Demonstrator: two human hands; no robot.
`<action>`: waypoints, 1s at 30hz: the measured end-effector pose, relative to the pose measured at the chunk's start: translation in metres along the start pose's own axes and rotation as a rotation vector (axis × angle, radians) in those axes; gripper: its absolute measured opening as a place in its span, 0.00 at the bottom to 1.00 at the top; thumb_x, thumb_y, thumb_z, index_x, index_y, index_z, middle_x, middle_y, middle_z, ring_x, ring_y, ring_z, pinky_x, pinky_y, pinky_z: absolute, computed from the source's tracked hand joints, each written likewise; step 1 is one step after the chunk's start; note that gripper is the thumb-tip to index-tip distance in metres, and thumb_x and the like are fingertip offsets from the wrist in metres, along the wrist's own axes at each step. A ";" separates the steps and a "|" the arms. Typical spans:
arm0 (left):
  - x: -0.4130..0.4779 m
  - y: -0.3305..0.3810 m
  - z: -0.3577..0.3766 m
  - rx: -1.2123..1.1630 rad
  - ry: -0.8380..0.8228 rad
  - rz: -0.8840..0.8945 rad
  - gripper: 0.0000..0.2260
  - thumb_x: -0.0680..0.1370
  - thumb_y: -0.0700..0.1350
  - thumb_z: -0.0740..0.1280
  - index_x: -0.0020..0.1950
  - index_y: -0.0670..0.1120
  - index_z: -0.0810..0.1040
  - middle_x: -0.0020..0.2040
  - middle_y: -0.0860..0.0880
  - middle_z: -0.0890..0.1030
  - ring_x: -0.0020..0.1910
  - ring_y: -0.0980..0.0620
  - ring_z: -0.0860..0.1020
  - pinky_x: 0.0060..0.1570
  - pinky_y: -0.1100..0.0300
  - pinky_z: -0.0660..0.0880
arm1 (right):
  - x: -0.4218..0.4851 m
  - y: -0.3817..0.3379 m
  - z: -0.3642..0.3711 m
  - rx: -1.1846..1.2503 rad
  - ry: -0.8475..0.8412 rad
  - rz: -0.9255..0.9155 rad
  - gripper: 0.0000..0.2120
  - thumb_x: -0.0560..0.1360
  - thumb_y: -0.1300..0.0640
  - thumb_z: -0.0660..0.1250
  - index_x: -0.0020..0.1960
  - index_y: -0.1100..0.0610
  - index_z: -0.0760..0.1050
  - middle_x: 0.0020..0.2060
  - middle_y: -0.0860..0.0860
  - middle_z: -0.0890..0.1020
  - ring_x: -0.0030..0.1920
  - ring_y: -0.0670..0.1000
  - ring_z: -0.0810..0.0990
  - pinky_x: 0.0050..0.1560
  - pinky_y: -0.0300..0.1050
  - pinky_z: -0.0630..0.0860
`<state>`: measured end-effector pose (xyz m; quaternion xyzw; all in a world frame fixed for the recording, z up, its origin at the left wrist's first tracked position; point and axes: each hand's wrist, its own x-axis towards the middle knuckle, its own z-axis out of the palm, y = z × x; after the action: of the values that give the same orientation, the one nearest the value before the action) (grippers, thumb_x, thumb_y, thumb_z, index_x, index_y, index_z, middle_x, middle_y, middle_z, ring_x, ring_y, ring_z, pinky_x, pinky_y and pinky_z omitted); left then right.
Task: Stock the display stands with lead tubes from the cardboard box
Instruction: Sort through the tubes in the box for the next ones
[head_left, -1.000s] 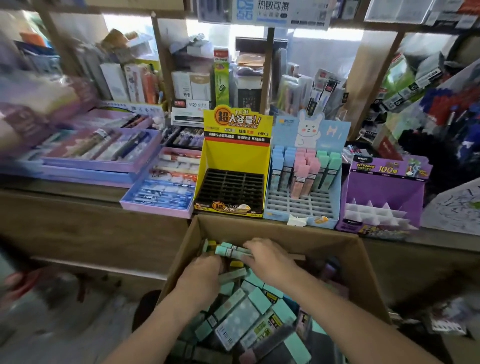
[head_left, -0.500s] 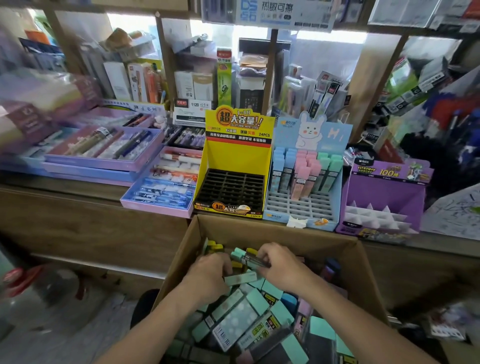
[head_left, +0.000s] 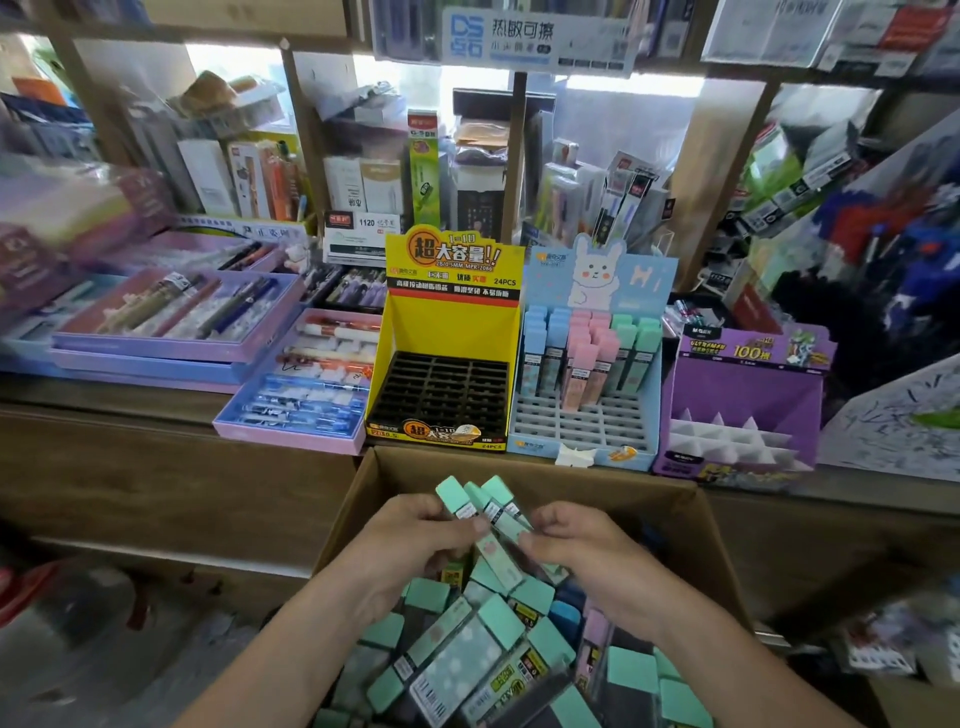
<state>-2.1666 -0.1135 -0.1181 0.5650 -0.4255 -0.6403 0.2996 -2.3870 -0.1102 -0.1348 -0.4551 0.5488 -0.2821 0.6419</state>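
Left hand (head_left: 410, 540) and right hand (head_left: 582, 545) meet over the open cardboard box (head_left: 597, 480). The fingers of both curl round a small bundle of mint-capped lead tubes (head_left: 480, 506). The left hand grips the bundle from its left side and the right hand pinches it from the right, knuckles up. The mint caps fan out above the fingers, tilted away from the person and to the left. Both forearms rise from the lower edge of the view and converge at the bundle. Below the hands, loose lead tubes (head_left: 457, 660) lie heaped at mixed angles inside the box, most of them mint-capped.

Behind the box's far wall runs a wooden counter (head_left: 130, 400) with three display stands side by side:
- yellow stand (head_left: 452, 322) with a black grid of cells
- blue rabbit stand (head_left: 582, 431), with blue, pink and green tubes upright in its rear rows
- purple stand (head_left: 743, 384) with white dividers

Left of these lie lilac pen trays (head_left: 171, 317).
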 end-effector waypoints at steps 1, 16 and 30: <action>-0.001 0.001 0.005 -0.054 0.010 -0.003 0.13 0.73 0.47 0.78 0.52 0.42 0.85 0.45 0.44 0.87 0.41 0.51 0.79 0.41 0.59 0.74 | -0.002 0.000 0.001 0.053 -0.011 0.007 0.11 0.79 0.62 0.72 0.60 0.61 0.79 0.50 0.56 0.88 0.53 0.56 0.87 0.59 0.53 0.81; 0.003 -0.011 0.052 -0.363 0.137 0.091 0.07 0.79 0.46 0.70 0.52 0.46 0.87 0.51 0.41 0.87 0.51 0.40 0.86 0.57 0.37 0.80 | -0.012 0.000 0.018 0.176 0.074 -0.011 0.13 0.75 0.62 0.76 0.60 0.58 0.80 0.51 0.57 0.88 0.54 0.57 0.87 0.58 0.61 0.82; 0.002 -0.013 0.053 -0.297 0.129 0.098 0.09 0.83 0.49 0.65 0.58 0.51 0.83 0.48 0.45 0.87 0.46 0.44 0.86 0.51 0.45 0.82 | -0.019 -0.019 -0.016 -0.052 0.286 -0.217 0.08 0.80 0.49 0.70 0.50 0.50 0.86 0.47 0.49 0.88 0.49 0.47 0.87 0.53 0.45 0.79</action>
<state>-2.2172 -0.0987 -0.1307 0.5330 -0.3331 -0.6431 0.4374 -2.4041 -0.1059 -0.1093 -0.4831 0.5893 -0.3973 0.5114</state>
